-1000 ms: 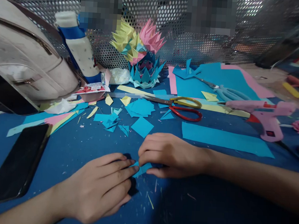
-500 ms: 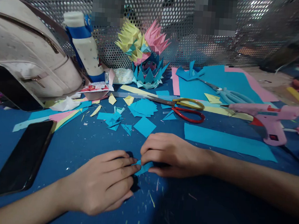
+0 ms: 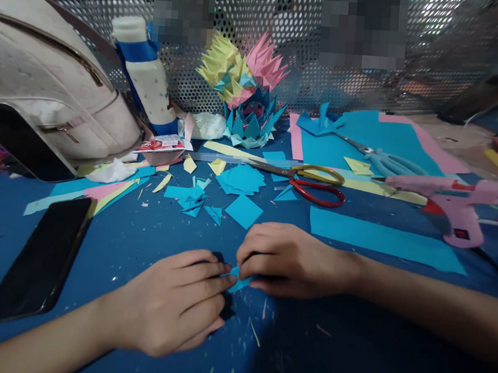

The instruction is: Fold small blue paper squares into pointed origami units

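A small piece of blue paper [image 3: 239, 284] lies on the table between my two hands, mostly covered by fingers. My left hand [image 3: 177, 301] presses its fingertips onto the paper's left side, fingers close together. Curled over the right side, my right hand [image 3: 284, 260] pinches the paper; its fingertips are partly hidden. Just beyond the hands lies a flat blue paper square [image 3: 244, 211], with a stack of blue squares [image 3: 241, 179] behind it. Several small folded blue pieces [image 3: 192, 199] sit to the left of these.
Scissors [image 3: 296, 175], pliers [image 3: 387, 159] and a pink glue gun [image 3: 452, 203] lie at the right. A blue paper strip [image 3: 382, 238] is nearer. A phone [image 3: 36, 262], backpack [image 3: 60, 82] and bottle [image 3: 143, 77] stand left. Folded paper flowers [image 3: 249, 90] stand at the back.
The view has shifted slightly, so most things sit a little further right. Both hands keep nearly the same position on the blue paper.
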The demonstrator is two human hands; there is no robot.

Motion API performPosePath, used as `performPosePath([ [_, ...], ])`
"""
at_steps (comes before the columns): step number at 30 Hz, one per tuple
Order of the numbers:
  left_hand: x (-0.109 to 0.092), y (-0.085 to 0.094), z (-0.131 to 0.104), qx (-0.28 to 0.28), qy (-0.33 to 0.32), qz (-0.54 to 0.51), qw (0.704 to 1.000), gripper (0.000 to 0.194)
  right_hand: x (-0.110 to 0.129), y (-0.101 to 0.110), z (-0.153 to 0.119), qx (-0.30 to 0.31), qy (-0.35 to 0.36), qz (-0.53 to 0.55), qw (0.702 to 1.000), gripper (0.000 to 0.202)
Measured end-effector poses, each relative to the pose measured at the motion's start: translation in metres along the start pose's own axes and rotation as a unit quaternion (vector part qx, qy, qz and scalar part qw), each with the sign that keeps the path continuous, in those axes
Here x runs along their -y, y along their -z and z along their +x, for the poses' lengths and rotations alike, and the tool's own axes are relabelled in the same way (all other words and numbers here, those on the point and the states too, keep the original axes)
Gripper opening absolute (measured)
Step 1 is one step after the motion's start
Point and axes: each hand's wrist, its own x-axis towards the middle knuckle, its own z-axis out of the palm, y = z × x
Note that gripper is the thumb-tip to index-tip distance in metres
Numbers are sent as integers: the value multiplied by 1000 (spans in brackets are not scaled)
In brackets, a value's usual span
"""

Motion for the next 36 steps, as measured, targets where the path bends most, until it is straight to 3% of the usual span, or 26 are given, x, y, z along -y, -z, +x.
performPosePath([
  [9,0,1,2,-1,-2,-3,1000,23,1,0,-2,-11,22,-63,998,20],
  [16,-7,2,0,30,-28,21,999,23,1,-1,-3,-10,15,-75,997,20],
  [26,-19,4,2,37,-25,72,996,22,11,-2,-3,-15,-4,-192,981,20],
  [36,-23,4,0,30,-32,77,996,24,17,-5,1,8,-21,-182,983,29],
])
